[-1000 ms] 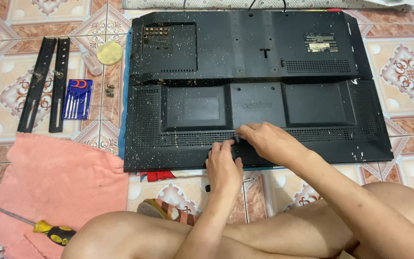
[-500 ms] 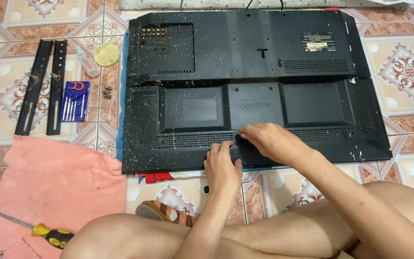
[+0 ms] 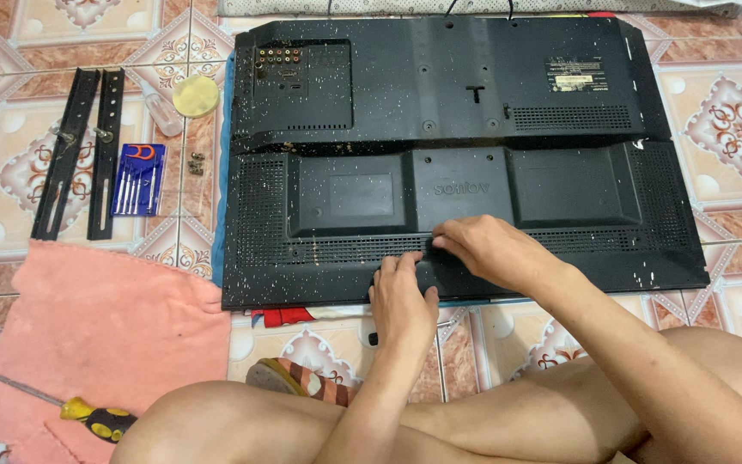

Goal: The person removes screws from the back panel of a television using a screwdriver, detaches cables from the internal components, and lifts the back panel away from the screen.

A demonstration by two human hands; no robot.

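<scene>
The flat-panel television point(image 3: 465, 163) lies face down on the tiled floor point(image 3: 732, 94), its black back cover, speckled with pale spots, turned up; its near edge runs just in front of the person's crossed legs. Both hands meet at the middle of that near edge. The left hand point(image 3: 401, 296) lies flat with fingers spread over the lower rim of the cover, gripping nothing that can be seen. The right hand point(image 3: 491, 249) rests beside it, touching it, fingers curled down onto the vented strip; whether they pinch a small part underneath cannot be told.

To the left of the set, toward the floor's far-left corner, lie two black mounting brackets point(image 3: 79, 150), a blue pack of small screwdrivers point(image 3: 137, 179), a few loose screws point(image 3: 196, 163) and a round yellow lid point(image 3: 195, 94). A pink towel point(image 3: 105, 335) covers the near-left floor, with a yellow-handled screwdriver point(image 3: 88, 415) at its near edge.

Working this spot well probably calls for steady, even pressure from both hands, kept close together at the seam, so the thin plastic rim flexes without cracking. Since the screen faces the floor, downward force is best kept light. Any screws are safest gathered with those already set aside.
</scene>
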